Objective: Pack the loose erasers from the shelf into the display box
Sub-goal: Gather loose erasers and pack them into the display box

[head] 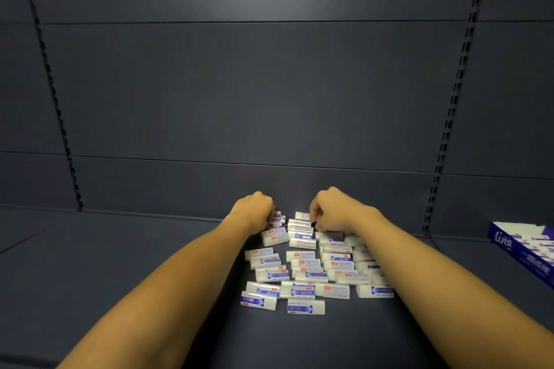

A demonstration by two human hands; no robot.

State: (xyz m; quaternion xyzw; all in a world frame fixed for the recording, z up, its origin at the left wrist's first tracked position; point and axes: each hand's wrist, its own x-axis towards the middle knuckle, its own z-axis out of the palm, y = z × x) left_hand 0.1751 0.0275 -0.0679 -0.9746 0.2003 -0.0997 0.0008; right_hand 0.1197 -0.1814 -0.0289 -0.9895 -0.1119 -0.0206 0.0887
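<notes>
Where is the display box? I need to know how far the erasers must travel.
In the head view, the display box lies at the shelf's far right edge, right of the eraser pile.

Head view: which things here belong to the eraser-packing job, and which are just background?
Belongs to the job:
- loose erasers scattered on the shelf
- display box at the right edge
- left hand and right hand, both curled at the pile's far end

Just background:
- dark back panel
- slotted uprights

erasers (302,274): roughly 40 loose, some hidden under the hands so the count is unsure | display box (523,252): 1 | hands: 2 – left hand (254,207), right hand (331,210)
</notes>
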